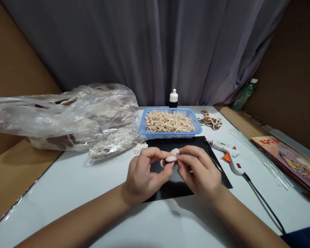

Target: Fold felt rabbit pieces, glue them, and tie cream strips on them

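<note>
Pinched between thumb and forefinger of my left hand (147, 172) is a small brown-and-white felt piece (171, 159) with rounded white parts. The fingers of my right hand (204, 172) close on its right edge, so both hands meet at it. Fingertips hide much of its shape. It is held above a black mat (167, 191) on the white table. Right of the mat lies a white hot glue gun (232, 158) with an orange trigger, its nozzle toward the mat. Similar brown-and-white pieces (209, 120) sit in a pile at the back right.
Behind the mat stands a blue basket (170, 135) of thin beige strands, with a white-capped bottle (173, 98) behind it. A big clear plastic bag (93, 117) fills the left. Clear glue sticks (263, 162), a colourful printed booklet (286, 158) and a green bottle (245, 94) are right.
</note>
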`<act>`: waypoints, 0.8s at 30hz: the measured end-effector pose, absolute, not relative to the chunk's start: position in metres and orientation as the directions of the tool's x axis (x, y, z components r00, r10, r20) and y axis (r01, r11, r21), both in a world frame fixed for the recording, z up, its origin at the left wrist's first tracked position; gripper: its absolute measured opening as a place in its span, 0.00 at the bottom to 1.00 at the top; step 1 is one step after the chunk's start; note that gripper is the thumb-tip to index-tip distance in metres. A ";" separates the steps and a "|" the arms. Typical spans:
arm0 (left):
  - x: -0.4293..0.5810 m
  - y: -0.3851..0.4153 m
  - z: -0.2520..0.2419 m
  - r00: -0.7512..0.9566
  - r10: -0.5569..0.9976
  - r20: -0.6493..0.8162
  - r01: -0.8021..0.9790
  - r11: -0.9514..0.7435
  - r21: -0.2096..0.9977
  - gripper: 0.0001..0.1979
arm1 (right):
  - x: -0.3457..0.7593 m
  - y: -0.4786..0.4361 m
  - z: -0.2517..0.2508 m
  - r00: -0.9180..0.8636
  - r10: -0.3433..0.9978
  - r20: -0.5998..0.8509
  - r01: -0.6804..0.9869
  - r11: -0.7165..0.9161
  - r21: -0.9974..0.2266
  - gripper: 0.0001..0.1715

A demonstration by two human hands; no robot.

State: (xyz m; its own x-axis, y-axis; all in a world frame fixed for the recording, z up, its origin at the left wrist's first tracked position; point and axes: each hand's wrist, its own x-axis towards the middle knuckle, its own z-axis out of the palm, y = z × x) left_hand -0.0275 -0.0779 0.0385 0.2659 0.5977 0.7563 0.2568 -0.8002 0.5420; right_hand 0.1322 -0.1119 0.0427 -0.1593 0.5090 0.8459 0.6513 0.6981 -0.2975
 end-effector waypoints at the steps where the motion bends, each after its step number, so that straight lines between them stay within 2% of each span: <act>1: -0.027 -0.078 0.038 0.257 0.607 0.752 0.252 -0.793 0.555 0.18 | 0.132 -0.111 0.042 -0.162 0.504 0.848 0.659 0.695 -0.288 0.07; 9: -0.023 -0.079 0.036 0.176 0.733 0.657 0.181 -0.680 0.711 0.19 | 0.131 -0.107 0.030 -0.234 0.442 0.866 0.762 0.637 -0.119 0.06; 15: -0.019 -0.084 0.047 0.153 0.879 0.451 0.154 -0.472 0.868 0.15 | 0.127 -0.107 0.026 -0.321 0.343 0.883 0.800 0.597 0.059 0.08; 19: -0.017 -0.084 0.052 0.138 0.935 0.327 0.104 -0.342 0.934 0.15 | 0.128 -0.105 0.023 -0.336 0.328 0.883 0.772 0.633 0.058 0.12; 24: -0.017 -0.081 0.055 0.144 0.954 0.262 0.023 -0.268 0.963 0.14 | 0.129 -0.102 0.022 -0.320 0.298 0.899 0.744 0.667 0.044 0.15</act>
State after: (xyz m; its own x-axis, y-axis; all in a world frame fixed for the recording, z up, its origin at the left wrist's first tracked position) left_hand -0.0168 -0.0811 0.0551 0.1440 0.9543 0.2618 0.0234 -0.2677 0.9632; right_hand 0.1293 -0.1021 0.0224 -0.3200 0.2979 0.8994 0.7437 0.6671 0.0437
